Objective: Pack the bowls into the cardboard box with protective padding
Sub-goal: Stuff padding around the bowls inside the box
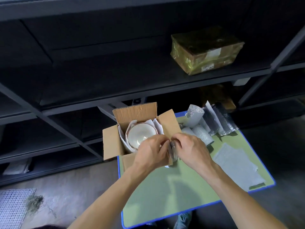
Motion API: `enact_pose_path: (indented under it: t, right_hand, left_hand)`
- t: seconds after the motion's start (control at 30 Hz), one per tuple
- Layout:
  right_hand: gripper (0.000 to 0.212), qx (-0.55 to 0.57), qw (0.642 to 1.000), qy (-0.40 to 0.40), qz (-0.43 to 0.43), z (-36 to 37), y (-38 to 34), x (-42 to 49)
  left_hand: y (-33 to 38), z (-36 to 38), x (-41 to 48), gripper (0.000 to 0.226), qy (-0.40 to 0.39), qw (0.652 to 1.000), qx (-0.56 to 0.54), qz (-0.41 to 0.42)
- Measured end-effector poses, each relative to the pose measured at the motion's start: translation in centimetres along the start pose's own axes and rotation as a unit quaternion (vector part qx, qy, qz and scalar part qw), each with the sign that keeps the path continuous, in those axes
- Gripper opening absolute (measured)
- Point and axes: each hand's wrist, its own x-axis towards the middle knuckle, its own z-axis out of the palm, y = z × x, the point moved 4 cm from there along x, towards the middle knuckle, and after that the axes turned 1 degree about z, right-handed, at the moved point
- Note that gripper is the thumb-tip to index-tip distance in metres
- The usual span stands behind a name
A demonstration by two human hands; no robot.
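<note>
An open cardboard box [113, 144] stands at the far left corner of a green table [165, 187]. Inside it a white bowl [140, 134] with a brownish rim sits wrapped in white padding [158, 126]. My left hand [151, 152] and my right hand [189, 149] meet over the box's near right corner. Both pinch a grey-white padding sheet [172, 154] that hangs between them at the box edge. The lower part of the bowl is hidden behind my left hand.
Rolled silver foil padding pieces [203, 128] lie on the table's far right. A flat padding sheet [237, 166] lies near the right edge. Dark metal shelving [99, 80] rises behind, holding a wrapped parcel [206, 50]. A wire mesh [13, 207] lies on the floor at left.
</note>
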Motion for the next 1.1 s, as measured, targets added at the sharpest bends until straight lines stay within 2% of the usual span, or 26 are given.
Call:
enact_pose_path:
  t: [0.1,0.2,0.37,0.5,0.63,0.9,1.1]
  right_hand:
    - [0.019,0.017,1.0,-0.008,-0.017,-0.5,2.1,-1.0]
    - [0.019,0.003,1.0,-0.013,-0.006,-1.2,5.0,-2.2]
    - [0.02,-0.012,0.997,-0.051,0.051,-2.1,11.6,-4.8]
    - [0.031,-0.042,0.99,-0.076,0.109,-2.3,17.6,-7.1]
    - [0.038,-0.051,0.979,-0.097,0.172,-2.5,23.3,-9.8]
    - [0.052,-0.024,0.954,-0.125,0.27,-1.5,31.8,-12.5]
    - [0.076,-0.003,0.943,-0.133,0.306,0.9,34.1,-10.9]
  left_hand:
    - [2.5,1.2,-0.6,0.019,0.005,1.0,-0.011,0.015]
    - [4.7,3.4,-0.5,0.022,-0.008,0.999,-0.011,0.034]
    - [8.3,8.1,0.7,0.02,-0.062,0.996,0.0,0.064]
    - [10.9,12.3,2.0,0.023,-0.113,0.99,0.033,0.077]
    - [12.8,16.7,2.7,0.033,-0.161,0.981,0.06,0.087]
    - [12.1,24.4,3.3,0.049,-0.3,0.942,0.148,0.024]
    - [10.4,27.2,3.7,0.061,-0.334,0.926,0.173,-0.027]
